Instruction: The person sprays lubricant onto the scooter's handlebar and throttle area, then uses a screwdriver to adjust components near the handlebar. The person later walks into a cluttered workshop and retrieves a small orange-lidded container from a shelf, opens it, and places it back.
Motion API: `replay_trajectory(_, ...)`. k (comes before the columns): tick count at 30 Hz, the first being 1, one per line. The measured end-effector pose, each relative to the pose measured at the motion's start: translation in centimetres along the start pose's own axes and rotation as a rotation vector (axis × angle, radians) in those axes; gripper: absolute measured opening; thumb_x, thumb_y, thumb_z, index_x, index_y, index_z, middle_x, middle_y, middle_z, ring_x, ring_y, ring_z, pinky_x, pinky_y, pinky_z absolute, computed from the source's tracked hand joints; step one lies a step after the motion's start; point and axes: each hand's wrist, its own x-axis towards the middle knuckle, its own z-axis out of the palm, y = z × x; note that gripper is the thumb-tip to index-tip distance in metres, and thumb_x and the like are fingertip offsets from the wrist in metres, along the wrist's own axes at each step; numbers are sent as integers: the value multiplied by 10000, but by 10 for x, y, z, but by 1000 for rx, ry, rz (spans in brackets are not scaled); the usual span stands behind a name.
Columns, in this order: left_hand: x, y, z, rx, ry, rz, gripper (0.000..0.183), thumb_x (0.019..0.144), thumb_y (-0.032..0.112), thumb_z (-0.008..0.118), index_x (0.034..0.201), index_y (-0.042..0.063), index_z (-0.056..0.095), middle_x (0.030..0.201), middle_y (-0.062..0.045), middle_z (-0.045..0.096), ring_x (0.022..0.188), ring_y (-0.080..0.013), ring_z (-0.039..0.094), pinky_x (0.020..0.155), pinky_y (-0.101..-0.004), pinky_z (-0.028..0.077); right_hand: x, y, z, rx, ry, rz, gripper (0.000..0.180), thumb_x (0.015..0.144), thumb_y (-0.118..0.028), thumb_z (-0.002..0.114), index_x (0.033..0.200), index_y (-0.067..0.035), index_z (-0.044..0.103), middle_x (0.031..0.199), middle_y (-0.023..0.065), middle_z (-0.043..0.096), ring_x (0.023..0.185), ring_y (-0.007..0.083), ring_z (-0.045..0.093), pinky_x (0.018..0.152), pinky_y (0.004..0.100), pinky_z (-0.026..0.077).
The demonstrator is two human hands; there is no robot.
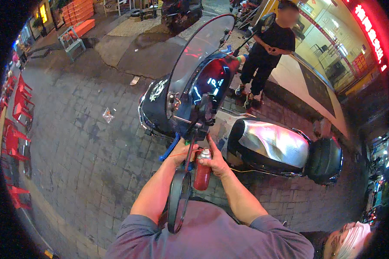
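My right hand [216,162] grips a red aerosol can [202,174] with a pale nozzle top, held upright below the handlebar; one finger points up towards the switch housing. A thin red straw [184,154] runs left from the nozzle across my left hand [181,152]. That hand is at the near handlebar end, next to a blue brake lever [170,149]. The mirror stem partly covers its fingers, so what they hold is unclear. A round-backed rear-view mirror [179,200] hangs close to my chest. The electric scooter's dashboard display [214,82] is lit.
A clear windshield [201,45] rises ahead of the handlebar. To the right are the scooter's shiny seat [275,142] and black top box [325,158]. A person [272,48] stands beyond the scooter, another person [347,239] is at lower right. Red chairs [16,139] line the left.
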Motion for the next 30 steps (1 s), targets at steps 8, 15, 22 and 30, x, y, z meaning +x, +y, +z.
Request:
replay_trajectory(8,-10,9,6,103,51,4,534,808,214,727,1287,29,581,1129,-94,654,1028,-208,612,881,-372,497,4,-3,-2,42,-30,6,1291,656,-152,890,1615,-182,27,1269,135,577,1072,224,605,960,384,489)
replay_trajectory(15,-15,8,11,-48,12,103,586,835,213,743,1336,62,479,1034,-74,634,879,-169,626,724,-334,523,3,2,-2,41,-34,-9,1258,659,-158,874,1613,-160,55,1157,77,589,1014,186,606,935,351,480)
replay_trajectory(22,-19,-2,13,-316,-44,96,552,853,119,710,1328,140,430,866,-33,591,718,-160,609,591,-311,511,6,5,-8,-8,-29,-13,1262,662,-120,873,1614,-177,47,1224,164,580,1057,229,619,939,382,498)
replay_trajectory(30,-24,-1,17,-333,-1,136,580,816,150,750,1309,122,445,952,-70,654,783,-173,652,642,-321,540,-1,-2,-8,-100,-20,40,1253,672,-108,866,1615,-179,44,1267,186,571,1078,229,609,954,387,489)
